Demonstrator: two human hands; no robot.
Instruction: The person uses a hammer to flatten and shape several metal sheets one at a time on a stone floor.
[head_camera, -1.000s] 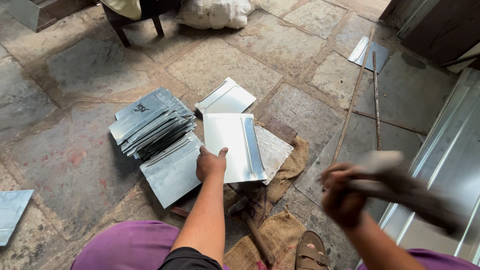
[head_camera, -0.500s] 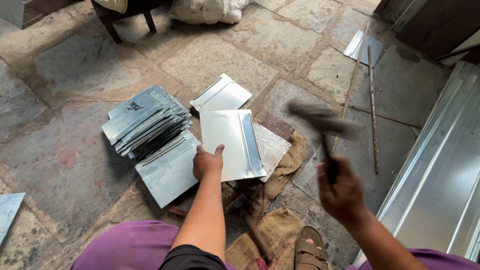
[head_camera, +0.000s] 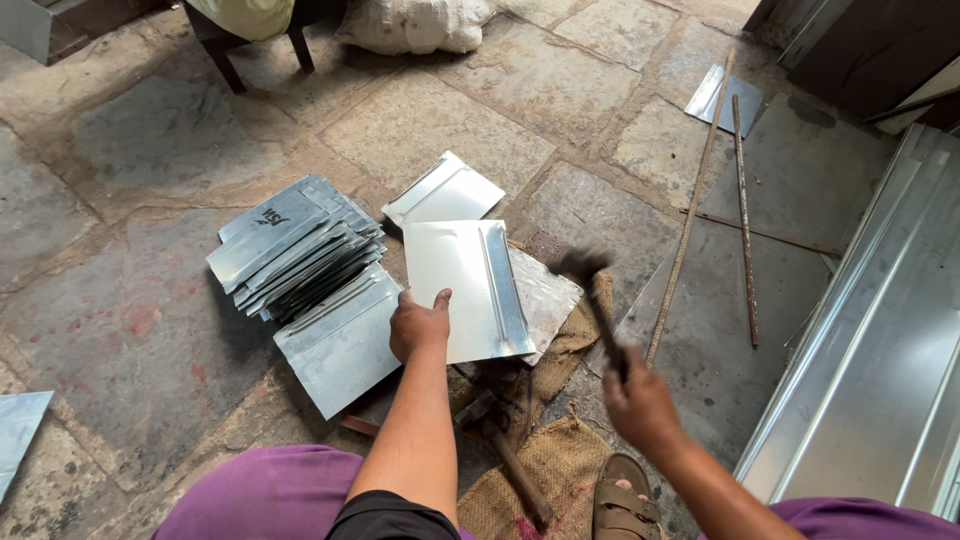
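Note:
My left hand (head_camera: 418, 325) presses down on the near left corner of a shiny folded metal sheet (head_camera: 468, 285) that lies on the stone floor. My right hand (head_camera: 640, 405) grips the handle of a hammer (head_camera: 592, 290). The blurred hammer head hovers just right of the sheet's folded ridge. More sheet metal (head_camera: 545, 300) lies under the sheet's right side, on burlap sacking (head_camera: 570, 350).
A fanned stack of cut metal sheets (head_camera: 295, 250) lies left of the held sheet, one flat piece (head_camera: 340, 340) in front of it, another (head_camera: 445, 190) behind. A second hammer (head_camera: 500, 445) rests on the burlap near my sandal (head_camera: 625, 500). Long metal rods (head_camera: 740, 220) and large ribbed panels (head_camera: 880, 340) lie to the right.
My right hand has swung the hammer from a raised position on the right down and leftward toward the sheet's ridge. The left hand has stayed on the sheet.

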